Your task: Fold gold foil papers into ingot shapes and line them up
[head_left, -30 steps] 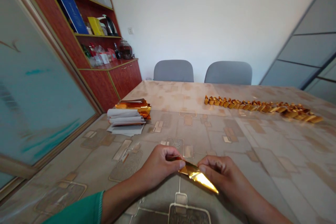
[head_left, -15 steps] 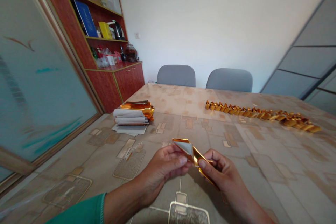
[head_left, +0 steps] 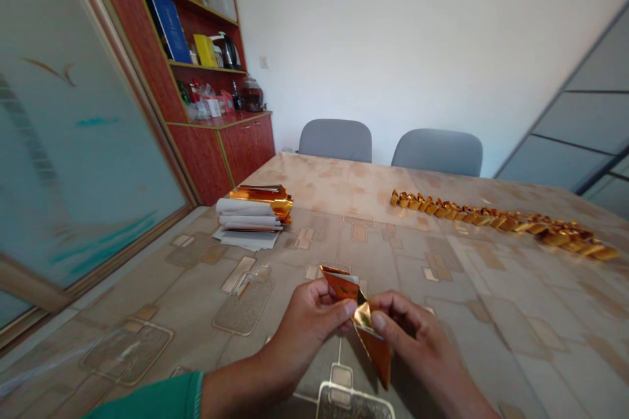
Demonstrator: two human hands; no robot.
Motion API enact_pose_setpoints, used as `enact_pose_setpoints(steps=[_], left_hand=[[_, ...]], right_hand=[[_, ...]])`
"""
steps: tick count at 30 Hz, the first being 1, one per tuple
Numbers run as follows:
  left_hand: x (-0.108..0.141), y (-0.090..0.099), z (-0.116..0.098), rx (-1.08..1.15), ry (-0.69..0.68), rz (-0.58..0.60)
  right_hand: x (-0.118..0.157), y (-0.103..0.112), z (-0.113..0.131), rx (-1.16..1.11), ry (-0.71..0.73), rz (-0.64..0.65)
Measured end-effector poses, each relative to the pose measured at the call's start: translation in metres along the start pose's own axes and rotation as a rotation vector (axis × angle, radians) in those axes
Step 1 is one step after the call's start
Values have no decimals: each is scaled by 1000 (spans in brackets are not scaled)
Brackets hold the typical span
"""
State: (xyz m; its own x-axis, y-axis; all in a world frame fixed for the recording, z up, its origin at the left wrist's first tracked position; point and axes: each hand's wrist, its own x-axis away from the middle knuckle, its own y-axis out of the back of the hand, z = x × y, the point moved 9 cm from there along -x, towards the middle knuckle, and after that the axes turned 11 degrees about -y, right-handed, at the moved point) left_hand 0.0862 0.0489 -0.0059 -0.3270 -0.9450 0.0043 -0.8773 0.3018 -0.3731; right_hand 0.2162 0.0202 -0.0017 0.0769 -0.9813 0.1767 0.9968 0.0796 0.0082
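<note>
A partly folded sheet of gold foil paper (head_left: 376, 353) is held over the near part of the table, its pointed ends reaching up to the left and down to the right. My left hand (head_left: 314, 314) pinches its upper left part between thumb and fingers. On the other side, my right hand (head_left: 410, 330) grips the middle, thumb pressed at the shiny fold. Both hands' fingertips behind the paper are hidden. Farther left lies a stack of folded paper sheets (head_left: 248, 216), grey-white outside with gold foil showing. A long row of folded gold pieces (head_left: 491, 217) stretches across the right side.
A patterned cloth covers the table (head_left: 304, 262). Two grey chairs (head_left: 335, 139) stand at its far edge before a white wall. To the left are a red-brown shelf cabinet (head_left: 246, 144) and a frosted glass door (head_left: 88, 144).
The left flap, which showed its pale inside, now shows mostly gold. The lower point of the paper has swung downward, and my right hand has shifted its grip on the middle fold.
</note>
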Motion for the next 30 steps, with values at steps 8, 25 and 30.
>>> enact_pose_setpoints(steps=[8, 25, 30], left_hand=[[12, -21, 34, -44, 130, 164], [13, -23, 17, -105, -49, 93], [19, -33, 13, -262, -58, 213]], right_hand=[[0, -3, 2, -153, -50, -81], [2, -6, 3, -266, -14, -40], [0, -1, -4, -235, -47, -69]])
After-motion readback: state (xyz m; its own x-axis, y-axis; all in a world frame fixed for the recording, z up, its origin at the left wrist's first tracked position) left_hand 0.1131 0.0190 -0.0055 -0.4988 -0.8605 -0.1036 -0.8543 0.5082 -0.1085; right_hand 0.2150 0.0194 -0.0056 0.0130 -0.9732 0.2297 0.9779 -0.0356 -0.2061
